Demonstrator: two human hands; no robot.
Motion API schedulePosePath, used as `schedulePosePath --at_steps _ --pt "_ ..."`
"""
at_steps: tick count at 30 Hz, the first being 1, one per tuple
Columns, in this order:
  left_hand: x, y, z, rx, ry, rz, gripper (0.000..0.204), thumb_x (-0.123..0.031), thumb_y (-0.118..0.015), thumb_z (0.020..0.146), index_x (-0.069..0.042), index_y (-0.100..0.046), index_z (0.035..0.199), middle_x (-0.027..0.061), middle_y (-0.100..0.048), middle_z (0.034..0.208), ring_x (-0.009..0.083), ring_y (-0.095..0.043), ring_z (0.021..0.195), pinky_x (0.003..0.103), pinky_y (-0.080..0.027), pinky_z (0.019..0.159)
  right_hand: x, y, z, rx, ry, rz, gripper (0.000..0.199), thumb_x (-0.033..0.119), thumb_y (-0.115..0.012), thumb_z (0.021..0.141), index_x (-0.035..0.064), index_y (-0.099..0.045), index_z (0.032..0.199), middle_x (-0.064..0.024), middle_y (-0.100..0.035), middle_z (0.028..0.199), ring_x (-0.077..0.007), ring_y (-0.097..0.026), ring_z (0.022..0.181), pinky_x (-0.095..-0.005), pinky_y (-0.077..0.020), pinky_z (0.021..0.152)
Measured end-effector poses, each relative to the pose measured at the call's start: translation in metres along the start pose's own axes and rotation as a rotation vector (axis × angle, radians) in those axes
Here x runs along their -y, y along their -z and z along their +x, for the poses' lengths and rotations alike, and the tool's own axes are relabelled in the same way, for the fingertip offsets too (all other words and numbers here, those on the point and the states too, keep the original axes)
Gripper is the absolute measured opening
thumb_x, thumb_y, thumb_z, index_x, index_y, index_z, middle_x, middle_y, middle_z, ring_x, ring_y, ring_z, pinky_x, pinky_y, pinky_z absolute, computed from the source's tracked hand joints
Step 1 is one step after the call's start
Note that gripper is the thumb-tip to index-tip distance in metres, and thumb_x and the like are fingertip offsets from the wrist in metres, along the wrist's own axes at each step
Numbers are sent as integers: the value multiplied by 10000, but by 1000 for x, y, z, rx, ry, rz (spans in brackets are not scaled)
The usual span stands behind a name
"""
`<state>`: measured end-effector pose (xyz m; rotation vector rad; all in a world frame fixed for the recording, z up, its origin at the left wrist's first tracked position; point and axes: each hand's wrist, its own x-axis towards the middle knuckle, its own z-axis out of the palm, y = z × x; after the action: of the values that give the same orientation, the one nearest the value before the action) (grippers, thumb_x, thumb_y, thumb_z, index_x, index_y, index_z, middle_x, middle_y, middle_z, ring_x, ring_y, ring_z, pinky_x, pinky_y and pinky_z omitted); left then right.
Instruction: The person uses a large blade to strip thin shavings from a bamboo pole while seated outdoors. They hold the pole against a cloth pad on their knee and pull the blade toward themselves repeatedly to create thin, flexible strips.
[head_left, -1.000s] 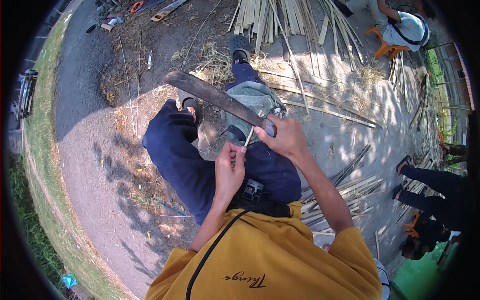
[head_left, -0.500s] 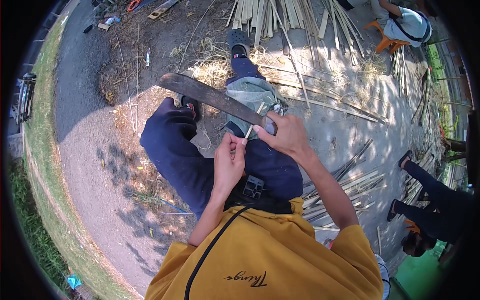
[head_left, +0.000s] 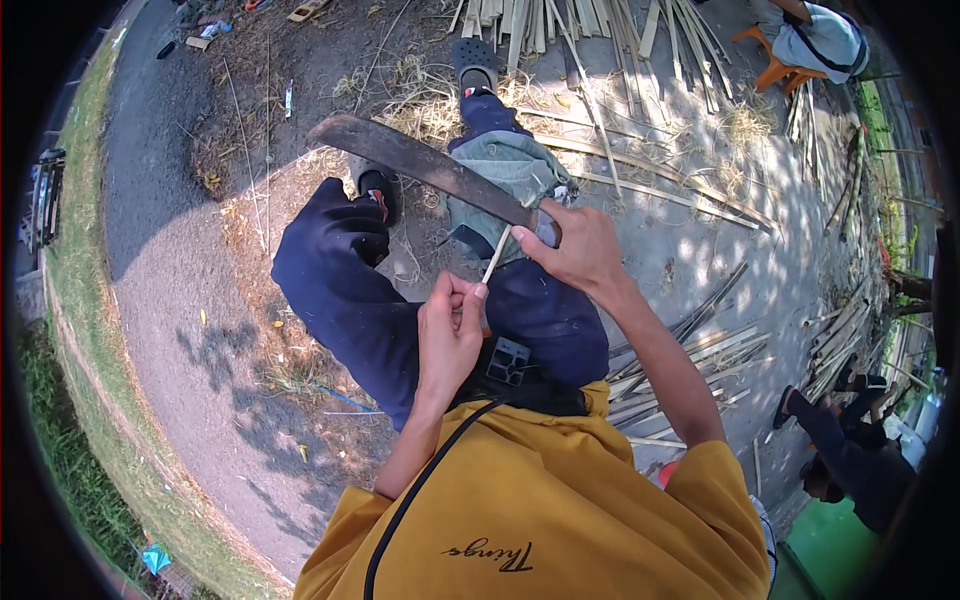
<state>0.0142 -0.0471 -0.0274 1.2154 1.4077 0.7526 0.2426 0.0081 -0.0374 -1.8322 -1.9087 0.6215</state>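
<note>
My right hand (head_left: 580, 250) is wrapped round the handle of a machete (head_left: 415, 168). Its long dark blade points to the far left, above my legs. Between the fingertips of my left hand (head_left: 448, 335) is a thin pale strip of bamboo or wood (head_left: 497, 255). The strip's far end meets the blade's base, close to my right thumb. A grey-green cloth (head_left: 505, 165) lies over my right leg, under the blade. Most of the machete's handle is hidden by my fingers.
Long pale strips (head_left: 545, 25) are piled ahead, and more strips (head_left: 700, 365) lie to my right. Curly shavings (head_left: 425, 110) litter the ground near my feet. An orange chair (head_left: 780, 65) with a seated person stands far right; another person (head_left: 850, 450) is at the right edge.
My left hand has drawn back slightly toward my body with the strip, so less of it reaches past the blade. The right hand and machete stay nearly in place.
</note>
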Motion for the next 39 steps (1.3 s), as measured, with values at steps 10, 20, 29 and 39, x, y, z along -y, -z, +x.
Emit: schedulePosePath --at_steps 10,20,29,39 --pt "-4 1 2 -1 -77 80 178 -86 -635 1081 11 -537 968 74 -628 688 93 -585 551 289 -442 489 2 3 -1 9 -40 41 534 614 -714 915 83 -718 857 -186 -640 601 -434 -690 627 -529 -537 591" --pt "-15 1 6 14 25 1 172 -127 -658 1075 -11 -576 977 23 -635 773 72 -586 709 262 -449 597 -8 -1 -4 -17 50 96 551 560 -728 908 20 -747 1017 -199 -601 600 -410 -669 595 -487 -513 594" --pt "17 -22 33 34 -141 -95 166 -150 -638 1092 -33 -568 997 15 -604 756 59 -505 569 229 -360 484 -2 5 -1 49 40 56 523 618 -726 883 101 -764 954 -183 -660 624 -415 -700 630 -504 -547 592" --pt "-5 -3 32 338 421 -575 170 -230 -596 1130 -75 -574 1064 -65 -438 706 4 -288 510 235 -195 446 -2 2 0 -20 71 22 502 585 -740 890 84 -772 892 -179 -659 606 -415 -691 608 -500 -543 571"
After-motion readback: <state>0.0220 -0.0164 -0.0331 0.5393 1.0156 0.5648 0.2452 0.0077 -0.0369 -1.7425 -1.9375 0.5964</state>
